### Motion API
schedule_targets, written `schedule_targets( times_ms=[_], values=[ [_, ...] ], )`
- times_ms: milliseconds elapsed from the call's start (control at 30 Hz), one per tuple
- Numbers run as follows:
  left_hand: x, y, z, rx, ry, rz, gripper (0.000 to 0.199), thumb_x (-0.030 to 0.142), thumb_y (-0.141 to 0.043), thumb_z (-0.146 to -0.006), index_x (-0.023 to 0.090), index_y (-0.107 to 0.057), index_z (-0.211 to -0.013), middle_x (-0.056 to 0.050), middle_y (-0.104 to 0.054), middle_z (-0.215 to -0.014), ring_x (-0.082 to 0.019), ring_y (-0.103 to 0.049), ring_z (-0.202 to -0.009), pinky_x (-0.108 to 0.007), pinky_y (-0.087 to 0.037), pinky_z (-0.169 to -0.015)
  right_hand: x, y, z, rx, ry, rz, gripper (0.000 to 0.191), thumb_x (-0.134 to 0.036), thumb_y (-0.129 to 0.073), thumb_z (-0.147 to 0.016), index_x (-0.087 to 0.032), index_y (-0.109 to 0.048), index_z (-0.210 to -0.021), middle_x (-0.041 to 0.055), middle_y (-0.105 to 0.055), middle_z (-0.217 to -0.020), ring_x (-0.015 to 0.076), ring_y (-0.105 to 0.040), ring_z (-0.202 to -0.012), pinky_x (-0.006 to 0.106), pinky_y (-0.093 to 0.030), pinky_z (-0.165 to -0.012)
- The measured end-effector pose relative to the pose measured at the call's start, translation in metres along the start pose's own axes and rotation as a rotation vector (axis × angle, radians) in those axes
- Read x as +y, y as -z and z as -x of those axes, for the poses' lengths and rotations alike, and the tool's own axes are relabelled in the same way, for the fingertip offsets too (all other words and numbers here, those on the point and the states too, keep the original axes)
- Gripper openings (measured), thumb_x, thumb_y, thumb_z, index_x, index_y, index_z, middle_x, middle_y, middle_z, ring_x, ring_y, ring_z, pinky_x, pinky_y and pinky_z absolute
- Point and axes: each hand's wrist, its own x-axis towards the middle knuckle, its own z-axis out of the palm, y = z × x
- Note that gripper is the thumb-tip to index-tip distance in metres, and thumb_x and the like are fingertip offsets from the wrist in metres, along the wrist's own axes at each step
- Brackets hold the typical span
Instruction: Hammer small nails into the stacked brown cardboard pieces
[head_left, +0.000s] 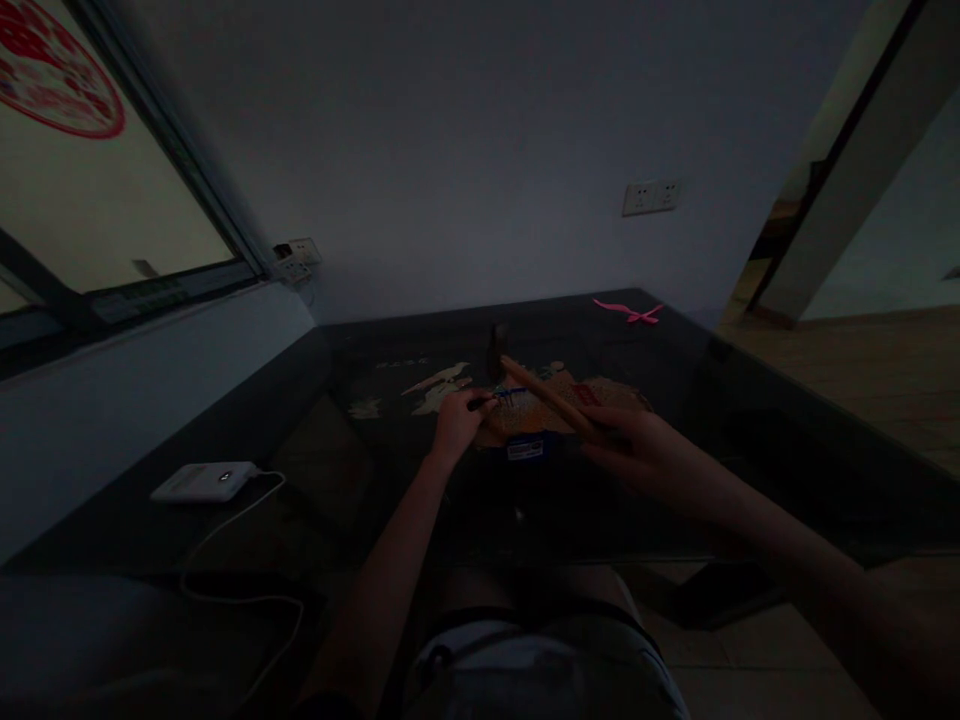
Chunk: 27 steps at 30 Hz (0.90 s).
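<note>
Over the table point(697, 400), right fingers point(616, 420) around a hammer point(546, 393), left fingers point(465, 398) around something dark point(476, 404)

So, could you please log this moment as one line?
right hand: holds hammer; left hand: at cardboard, grasp unclear; pink ribbon: on table
</note>
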Motion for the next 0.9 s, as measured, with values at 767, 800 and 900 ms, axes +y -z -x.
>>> schedule_targets(
  times_ms=[767, 800, 900],
  values=[
    [-0.055, 0.076, 0.051, -0.397, 0.03, -0.308, 0.011, 0.028, -0.061, -0.072, 0.02, -0.067, -0.079, -0.004, -0.066, -0.085, -0.019, -0.061, -0.08, -0.027, -0.046, -0.072, 0.023, -0.008, 0.068, 0.228, -0.391, -0.385, 0.051, -0.042, -0.059, -0.078, -0.018, -0.056, -0.123, 0.0041, -0.067, -0.083, 0.0181, -0.059, -0.068, 0.023, -0.046, -0.05],
    [-0.058, 0.075, 0.055, -0.431, 0.051, -0.323, 0.013, 0.029, -0.062, -0.072, 0.02, -0.067, -0.08, -0.004, -0.066, -0.085, -0.019, -0.061, -0.08, -0.026, -0.045, -0.071, 0.024, -0.009, 0.069, 0.235, -0.4, -0.394, 0.051, -0.043, -0.059, -0.078, -0.019, -0.056, -0.123, 0.004, -0.067, -0.083, 0.0185, -0.059, -0.07, 0.023, -0.046, -0.052],
    [-0.065, 0.072, 0.06, -0.49, 0.084, -0.367, 0.014, 0.03, -0.061, -0.072, 0.02, -0.065, -0.081, -0.004, -0.065, -0.087, -0.019, -0.061, -0.082, -0.026, -0.044, -0.07, 0.025, -0.009, 0.071, 0.249, -0.433, -0.409, 0.053, -0.044, -0.06, -0.077, -0.02, -0.055, -0.124, 0.0045, -0.068, -0.085, 0.0192, -0.06, -0.071, 0.023, -0.046, -0.05]
  ],
)
